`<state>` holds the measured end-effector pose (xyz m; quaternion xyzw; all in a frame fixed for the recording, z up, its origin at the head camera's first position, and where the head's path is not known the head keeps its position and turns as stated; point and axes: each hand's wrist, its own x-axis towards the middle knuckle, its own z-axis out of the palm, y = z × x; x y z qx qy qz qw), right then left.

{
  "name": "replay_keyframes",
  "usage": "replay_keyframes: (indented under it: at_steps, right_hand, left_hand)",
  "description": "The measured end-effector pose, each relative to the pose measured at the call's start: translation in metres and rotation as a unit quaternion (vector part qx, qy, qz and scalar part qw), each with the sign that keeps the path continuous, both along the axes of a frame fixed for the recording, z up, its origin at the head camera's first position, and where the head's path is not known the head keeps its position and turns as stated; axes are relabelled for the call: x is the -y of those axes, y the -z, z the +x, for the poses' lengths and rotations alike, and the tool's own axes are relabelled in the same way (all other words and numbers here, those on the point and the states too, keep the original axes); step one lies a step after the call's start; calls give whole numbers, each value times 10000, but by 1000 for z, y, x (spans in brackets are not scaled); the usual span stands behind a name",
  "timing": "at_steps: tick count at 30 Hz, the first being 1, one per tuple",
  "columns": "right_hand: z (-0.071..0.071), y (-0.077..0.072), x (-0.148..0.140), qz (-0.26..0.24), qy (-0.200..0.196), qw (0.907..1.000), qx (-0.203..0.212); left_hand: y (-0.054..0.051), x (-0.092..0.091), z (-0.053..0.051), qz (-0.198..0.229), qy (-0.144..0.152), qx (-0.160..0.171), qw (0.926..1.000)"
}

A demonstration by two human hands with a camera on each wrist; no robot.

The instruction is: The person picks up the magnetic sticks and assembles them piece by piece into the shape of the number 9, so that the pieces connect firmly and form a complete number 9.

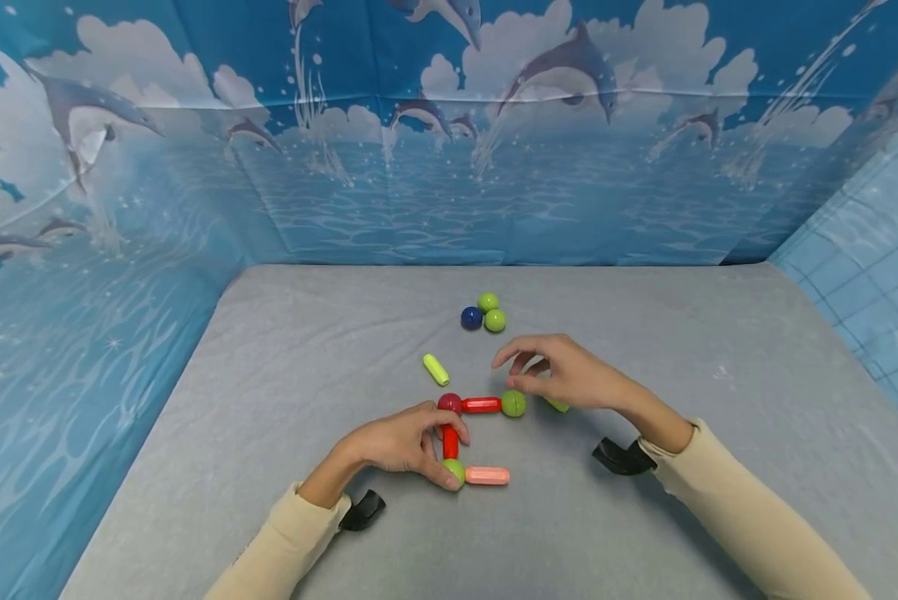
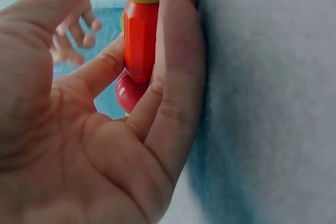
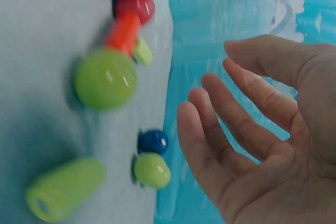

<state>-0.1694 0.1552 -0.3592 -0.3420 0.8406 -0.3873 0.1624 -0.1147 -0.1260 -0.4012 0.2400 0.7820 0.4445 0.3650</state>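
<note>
My left hand [image 1: 399, 442] grips a toy ball-and-rod chain lying on the table, its thumb by a green ball [image 1: 456, 468] and its fingers around an upright-running red rod [image 2: 140, 43]. A dark red ball [image 1: 449, 402] joins that rod to a second red rod [image 1: 482, 405], which ends in another green ball [image 1: 514, 404]. From the thumb-side ball, a pink rod [image 1: 488, 476] points right. My right hand [image 1: 569, 373] hovers just above the far green ball, fingers loosely bent and holding nothing. Beneath it lies a lime-green rod [image 3: 65, 190], mostly hidden in the head view.
Beyond the chain a yellow-green rod [image 1: 436, 370] lies loose. Farther back, a dark blue ball [image 1: 472, 317] and two green balls [image 1: 495, 321] sit clustered on the grey tabletop [image 1: 313, 333]. A dolphin-print curtain [image 1: 418, 192] hangs behind the table.
</note>
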Motion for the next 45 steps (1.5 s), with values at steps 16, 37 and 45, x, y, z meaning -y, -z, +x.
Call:
replay_keyframes:
  at_steps: [16,37,45]
  right_hand:
    - [-88,17,6,924,845,9914,372]
    - [-97,29,12,1266,695,9885,454]
    - [-98,33,10,1262,700,9888,389]
  left_hand:
    - [2,-2,-2,1,-46,57,10000]
    - [2,-1,-2,70,-64,153,9998]
    - [1,0,-1,52,-98,143,9998]
